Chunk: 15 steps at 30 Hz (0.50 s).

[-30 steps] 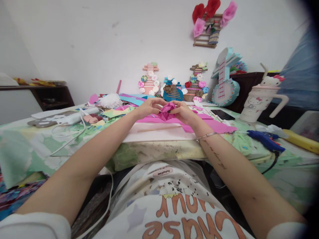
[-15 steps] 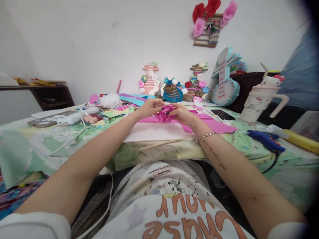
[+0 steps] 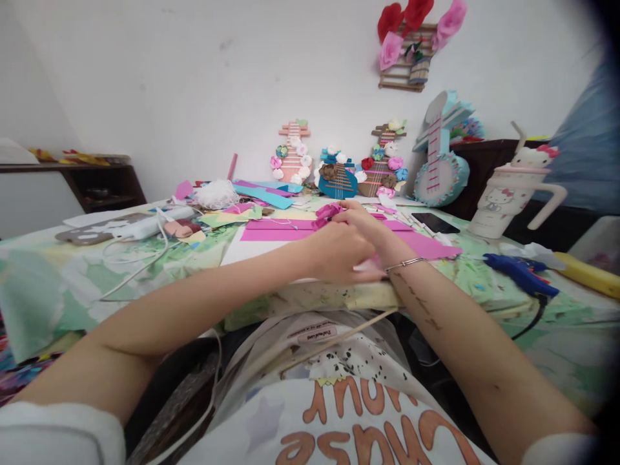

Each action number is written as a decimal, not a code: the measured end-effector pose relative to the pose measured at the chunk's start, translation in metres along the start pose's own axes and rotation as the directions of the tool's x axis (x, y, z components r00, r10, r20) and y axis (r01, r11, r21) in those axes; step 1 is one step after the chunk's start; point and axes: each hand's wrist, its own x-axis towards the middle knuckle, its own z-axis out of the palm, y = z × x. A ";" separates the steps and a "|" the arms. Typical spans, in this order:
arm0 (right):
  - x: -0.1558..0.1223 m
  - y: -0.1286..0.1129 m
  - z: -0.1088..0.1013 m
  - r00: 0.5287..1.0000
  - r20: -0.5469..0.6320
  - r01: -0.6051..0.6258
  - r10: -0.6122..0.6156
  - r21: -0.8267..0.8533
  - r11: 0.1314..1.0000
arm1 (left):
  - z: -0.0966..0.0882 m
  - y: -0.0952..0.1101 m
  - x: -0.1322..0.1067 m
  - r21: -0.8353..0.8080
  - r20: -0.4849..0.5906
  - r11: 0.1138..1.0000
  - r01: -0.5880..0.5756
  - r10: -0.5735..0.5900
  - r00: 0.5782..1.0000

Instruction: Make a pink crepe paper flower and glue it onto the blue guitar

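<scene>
Left hand (image 3: pixel 341 250) crosses in front of the right wrist, fingers curled; whether it grips anything, cannot tell. Right hand (image 3: pixel 356 221) pinches a crumpled pink paper flower with its fingertips, a light hold that probably spares the petals.

Table (image 3: pixel 62 278): cloth-covered, presumably against glue and scraps. White board (image 3: pixel 242 253) by the near edge, likely a flat work surface. Pink paper (image 3: pixel 276 231) lies on it, within reach. Blue glue gun (image 3: pixel 520 274) rests off to the right, apart from the paper (sensible, if hot). The flower (image 3: pixel 325 214) sits above the pink paper. Thin stick (image 3: pixel 365 325) slants over the lap, its support unclear.
</scene>
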 end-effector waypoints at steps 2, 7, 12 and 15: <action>0.000 0.000 0.000 1.000 0.005 -0.005 0.005 0.027 1.000 | 0.008 0.018 -0.002 0.053 0.139 0.995 -0.089 0.081 0.987; 0.000 0.002 0.001 0.999 0.037 -0.040 0.038 0.072 0.997 | 0.029 0.044 -0.025 0.030 0.454 0.994 -0.102 0.077 0.888; 0.001 0.002 0.000 0.998 0.043 -0.054 0.049 0.111 0.992 | 0.032 0.061 -0.039 -0.079 0.577 0.996 -0.052 0.088 0.812; 0.003 0.002 -0.002 0.999 0.035 -0.042 0.037 0.143 0.989 | 0.000 0.055 -0.037 -0.139 0.558 0.990 0.031 0.053 0.828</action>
